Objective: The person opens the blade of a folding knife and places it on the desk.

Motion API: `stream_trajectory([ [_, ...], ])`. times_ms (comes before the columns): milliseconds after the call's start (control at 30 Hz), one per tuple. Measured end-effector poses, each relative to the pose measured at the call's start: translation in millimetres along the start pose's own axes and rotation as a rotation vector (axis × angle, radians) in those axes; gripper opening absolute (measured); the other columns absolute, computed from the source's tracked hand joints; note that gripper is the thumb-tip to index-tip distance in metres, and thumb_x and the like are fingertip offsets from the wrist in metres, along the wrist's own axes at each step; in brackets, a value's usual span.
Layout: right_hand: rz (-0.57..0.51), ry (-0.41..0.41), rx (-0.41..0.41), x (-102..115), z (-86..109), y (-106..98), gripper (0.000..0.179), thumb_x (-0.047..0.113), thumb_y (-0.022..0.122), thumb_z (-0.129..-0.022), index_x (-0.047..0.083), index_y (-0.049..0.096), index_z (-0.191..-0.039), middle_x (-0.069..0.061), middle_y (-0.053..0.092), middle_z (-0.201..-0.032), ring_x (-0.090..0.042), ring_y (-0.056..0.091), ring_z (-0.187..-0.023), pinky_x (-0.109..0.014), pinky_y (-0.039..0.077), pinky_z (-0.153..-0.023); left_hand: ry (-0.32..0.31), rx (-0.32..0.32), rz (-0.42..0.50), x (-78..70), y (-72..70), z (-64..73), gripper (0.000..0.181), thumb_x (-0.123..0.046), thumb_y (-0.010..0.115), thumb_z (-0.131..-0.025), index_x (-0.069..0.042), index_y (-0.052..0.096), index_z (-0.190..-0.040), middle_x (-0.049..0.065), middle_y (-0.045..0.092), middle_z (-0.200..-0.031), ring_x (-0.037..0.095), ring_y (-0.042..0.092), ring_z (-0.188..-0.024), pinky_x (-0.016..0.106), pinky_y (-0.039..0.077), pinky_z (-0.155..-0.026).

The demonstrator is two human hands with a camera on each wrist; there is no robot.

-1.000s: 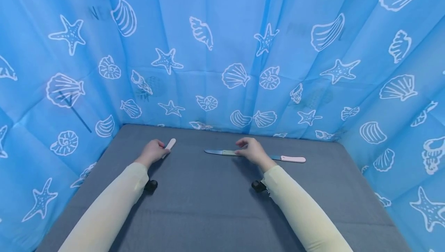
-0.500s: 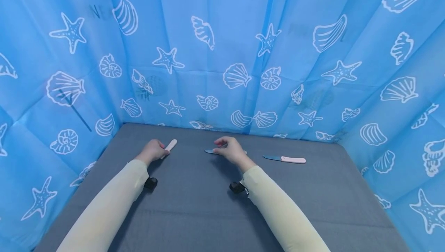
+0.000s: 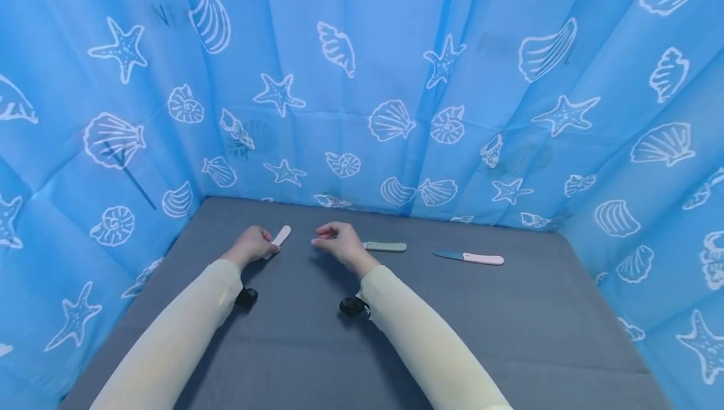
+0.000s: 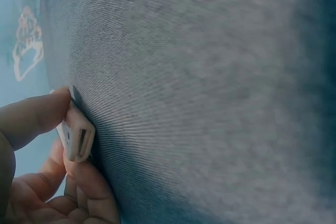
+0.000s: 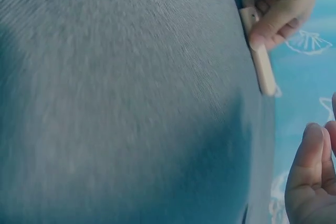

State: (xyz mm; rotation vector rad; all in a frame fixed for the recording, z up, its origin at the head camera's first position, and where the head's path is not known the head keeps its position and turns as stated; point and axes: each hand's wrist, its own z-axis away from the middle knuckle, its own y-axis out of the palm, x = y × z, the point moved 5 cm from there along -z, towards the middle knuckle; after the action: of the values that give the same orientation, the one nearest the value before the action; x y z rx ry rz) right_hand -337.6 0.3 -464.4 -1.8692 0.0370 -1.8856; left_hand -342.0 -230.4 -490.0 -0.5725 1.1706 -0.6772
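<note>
In the head view, my left hand (image 3: 252, 245) pinches a pale pink knife handle (image 3: 281, 234) between thumb and fingers, at the table's far left. The left wrist view shows a slot in the near end of this handle (image 4: 80, 139), with no blade in sight. My right hand (image 3: 342, 245) hovers to the right of it, fingers loosely bent and nothing between them. Just behind its wrist lies a knife with a green handle (image 3: 386, 246); the hand hides most of the blade. Farther right rests a pink-handled knife (image 3: 482, 259), its blade pointing left.
Grey cloth covers the table (image 3: 317, 360). A blue curtain (image 3: 362, 165) with white shells and starfish rises along the back and both sides. Black wrist cameras sit under both sleeves, close to the cloth.
My right hand has moved left, along and past the green-handled knife, so that its handle shows again. The left hand keeps its grip on the pale pink handle. The head view has shifted slightly.
</note>
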Motion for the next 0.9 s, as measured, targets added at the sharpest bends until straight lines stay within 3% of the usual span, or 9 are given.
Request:
stream_trajectory([
  [233, -0.022, 0.04, -0.001, 3.6, -8.1, 18.4, 0.032, 0.013, 0.076, -0.09, -0.001, 0.069, -0.118, -0.005, 0.067, -0.092, -0.014, 0.064, -0.079, -0.038, 0.057, -0.079, 0.022, -0.015, 0.001, 1.2, -1.3, 2.1, 0.026, -0.019, 0.074, -0.092, -0.002, 0.059, -0.104, 0.013, 0.058, -0.095, 0.026, 0.056, -0.084, 0.035, 0.047, -0.071],
  [433, -0.048, 0.074, 0.001, 2.9, -13.9, 33.0, 0.031, 0.014, 0.077, -0.09, 0.001, 0.069, -0.118, -0.004, 0.068, -0.093, -0.013, 0.064, -0.081, -0.032, 0.056, -0.076, 0.026, -0.021, 0.026, 4.1, -2.2, 4.4, 0.024, -0.02, 0.069, -0.095, -0.002, 0.062, -0.111, 0.014, 0.06, -0.102, 0.028, 0.056, -0.091, 0.038, 0.047, -0.076],
  [567, -0.088, 0.092, -0.009, 1.8, -17.1, 40.0, 0.033, 0.014, 0.074, -0.092, 0.001, 0.067, -0.121, -0.006, 0.067, -0.096, -0.016, 0.066, -0.085, -0.031, 0.056, -0.078, 0.08, -0.025, 0.06, 2.6, -2.9, 7.8, 0.022, -0.019, 0.066, -0.097, -0.003, 0.064, -0.112, 0.014, 0.062, -0.105, 0.028, 0.056, -0.091, 0.038, 0.047, -0.076],
  [733, -0.162, 0.12, -0.031, 0.3, -19.2, 46.0, 0.033, 0.013, 0.07, -0.095, 0.001, 0.062, -0.126, -0.01, 0.066, -0.099, -0.021, 0.07, -0.094, -0.034, 0.057, -0.085, 0.146, 0.028, 0.125, 2.3, 1.5, 11.4, 0.019, -0.018, 0.067, -0.098, -0.004, 0.067, -0.11, 0.012, 0.063, -0.102, 0.025, 0.056, -0.091, 0.036, 0.046, -0.077],
  [900, -0.156, 0.131, -0.052, 0.9, -20.0, 49.4, 0.031, 0.013, 0.071, -0.095, 0.003, 0.064, -0.124, -0.007, 0.066, -0.095, -0.017, 0.07, -0.089, -0.033, 0.057, -0.083, 0.172, 0.048, 0.169, 4.6, 2.7, 13.0, 0.015, -0.014, 0.066, -0.098, -0.004, 0.067, -0.109, 0.01, 0.062, -0.099, 0.024, 0.056, -0.09, 0.035, 0.046, -0.077],
])
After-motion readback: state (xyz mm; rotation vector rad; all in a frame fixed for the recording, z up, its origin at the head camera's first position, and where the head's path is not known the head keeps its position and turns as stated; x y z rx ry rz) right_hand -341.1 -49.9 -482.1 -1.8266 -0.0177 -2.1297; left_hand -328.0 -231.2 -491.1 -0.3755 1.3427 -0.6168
